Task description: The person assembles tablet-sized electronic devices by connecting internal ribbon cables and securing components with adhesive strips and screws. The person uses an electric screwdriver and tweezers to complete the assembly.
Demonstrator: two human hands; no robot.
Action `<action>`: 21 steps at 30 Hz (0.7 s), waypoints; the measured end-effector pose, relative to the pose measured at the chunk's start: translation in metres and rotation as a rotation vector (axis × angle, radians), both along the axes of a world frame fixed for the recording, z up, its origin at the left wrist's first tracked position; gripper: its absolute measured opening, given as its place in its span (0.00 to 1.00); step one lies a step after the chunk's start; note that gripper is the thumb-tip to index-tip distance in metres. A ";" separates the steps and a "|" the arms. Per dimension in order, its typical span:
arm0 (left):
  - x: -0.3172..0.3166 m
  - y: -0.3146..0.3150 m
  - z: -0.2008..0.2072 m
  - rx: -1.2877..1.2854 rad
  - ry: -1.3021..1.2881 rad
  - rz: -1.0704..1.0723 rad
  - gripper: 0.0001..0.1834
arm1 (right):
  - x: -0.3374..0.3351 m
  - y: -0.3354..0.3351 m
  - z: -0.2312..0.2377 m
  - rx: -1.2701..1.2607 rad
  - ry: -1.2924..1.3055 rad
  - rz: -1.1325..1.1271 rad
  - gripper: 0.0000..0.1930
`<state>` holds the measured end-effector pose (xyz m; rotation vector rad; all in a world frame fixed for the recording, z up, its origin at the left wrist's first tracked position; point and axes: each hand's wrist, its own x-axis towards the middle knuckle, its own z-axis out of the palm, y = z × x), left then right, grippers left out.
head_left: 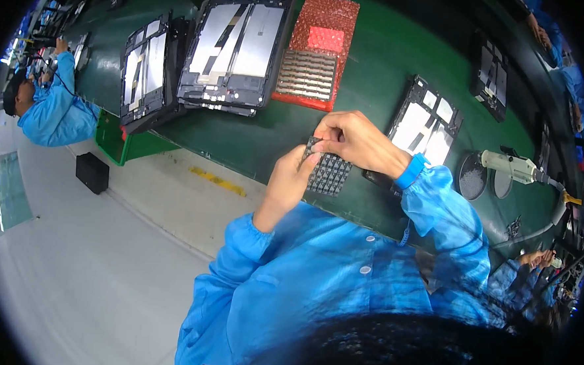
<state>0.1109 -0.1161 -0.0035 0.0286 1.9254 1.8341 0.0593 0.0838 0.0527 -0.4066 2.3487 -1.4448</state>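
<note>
My left hand [288, 183] grips the upper left edge of a dark sheet [330, 176] carrying rows of small square pieces. The thumb lies along the sheet's top corner. My right hand [355, 141], with a blue band at its wrist, is closed in a pinch at that same corner. Its fingertips almost meet the left thumb, and whatever they hold is too small or hidden to name. Just beyond the hands lies a red bubble-wrap pouch [325, 19] with a row of slim metallic strips [307, 75] on it. Beside my right forearm rests an opened tablet-like device [428, 123], partly covered by the arm.
Stacked open devices [236, 47] stand at the left of the green table [378, 48], with another device [145, 69] beside them. At the right are a pale electric screwdriver [512, 166], a round dish of small parts [472, 179] and a cable. Co-workers in blue sit around.
</note>
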 end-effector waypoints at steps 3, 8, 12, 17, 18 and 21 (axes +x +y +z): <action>-0.005 -0.005 -0.006 -0.051 0.085 -0.054 0.11 | -0.004 0.002 -0.012 -0.021 -0.050 0.005 0.10; -0.003 -0.007 -0.031 -0.059 0.153 -0.106 0.11 | 0.001 -0.004 -0.022 -0.104 -0.219 -0.097 0.10; -0.004 0.009 -0.007 0.099 0.065 -0.020 0.14 | 0.005 -0.007 -0.039 -0.134 0.003 -0.122 0.14; -0.006 0.003 -0.002 0.013 0.008 -0.105 0.14 | 0.017 -0.010 -0.036 -0.052 0.194 -0.098 0.15; -0.007 0.003 0.003 -0.041 -0.008 -0.112 0.13 | 0.018 -0.009 -0.040 -0.065 0.236 -0.101 0.14; -0.009 0.001 -0.005 -0.030 -0.029 -0.093 0.12 | 0.017 -0.003 -0.038 -0.067 0.193 -0.135 0.11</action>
